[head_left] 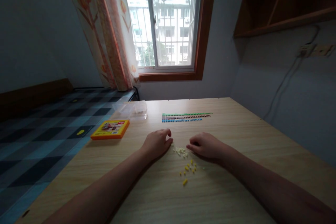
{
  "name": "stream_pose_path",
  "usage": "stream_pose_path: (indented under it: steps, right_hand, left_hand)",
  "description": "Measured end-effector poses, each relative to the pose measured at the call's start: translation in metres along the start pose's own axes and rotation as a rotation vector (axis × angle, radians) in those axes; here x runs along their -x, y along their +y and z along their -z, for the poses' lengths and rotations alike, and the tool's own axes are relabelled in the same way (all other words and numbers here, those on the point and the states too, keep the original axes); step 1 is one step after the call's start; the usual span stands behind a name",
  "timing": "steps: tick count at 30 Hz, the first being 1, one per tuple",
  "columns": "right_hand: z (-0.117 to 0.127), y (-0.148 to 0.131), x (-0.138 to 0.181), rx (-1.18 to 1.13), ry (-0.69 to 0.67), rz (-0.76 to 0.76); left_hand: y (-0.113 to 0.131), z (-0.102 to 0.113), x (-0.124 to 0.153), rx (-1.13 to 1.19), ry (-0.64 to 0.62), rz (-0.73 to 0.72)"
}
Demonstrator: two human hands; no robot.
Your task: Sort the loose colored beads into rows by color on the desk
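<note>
My left hand [156,142] rests on the table at the left edge of a small pile of cream-white beads [180,151]. Its index finger is curled, and a gap shows between it and the thumb. On the pile's other side lies my right hand [206,145], fingers curled in and tips pressed together; anything between them is too small to make out. Several yellow beads [187,168] are scattered nearer to me, below the white pile. Beyond both hands, green, dark reddish and blue pieces [181,117] form neat rows.
On the table's left side are an orange-yellow box [110,129] and clear plastic trays [132,109]. The wooden table [236,196] borders a bed with a checked cover [39,129]. A window [170,24] with a curtain [105,31] stands ahead; a shelf [283,24] hangs at upper right.
</note>
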State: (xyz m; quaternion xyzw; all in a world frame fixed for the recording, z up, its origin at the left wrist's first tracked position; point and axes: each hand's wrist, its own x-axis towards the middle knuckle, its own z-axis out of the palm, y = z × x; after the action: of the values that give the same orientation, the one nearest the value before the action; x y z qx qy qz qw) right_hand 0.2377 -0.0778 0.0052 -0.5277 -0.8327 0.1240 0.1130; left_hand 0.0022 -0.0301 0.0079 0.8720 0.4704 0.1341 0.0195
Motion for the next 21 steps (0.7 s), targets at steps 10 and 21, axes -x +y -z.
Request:
stream_pose_path:
  steps: [10,21]
  right_hand:
    - [-0.007,0.006,-0.005,-0.077,0.094,0.012]
    - [-0.008,0.007,-0.004,-0.093,0.104,0.01]
  left_hand:
    - [-0.009,0.016,-0.001,0.143,-0.063,-0.207]
    - [-0.011,0.02,0.0,0.04,-0.116,-0.279]
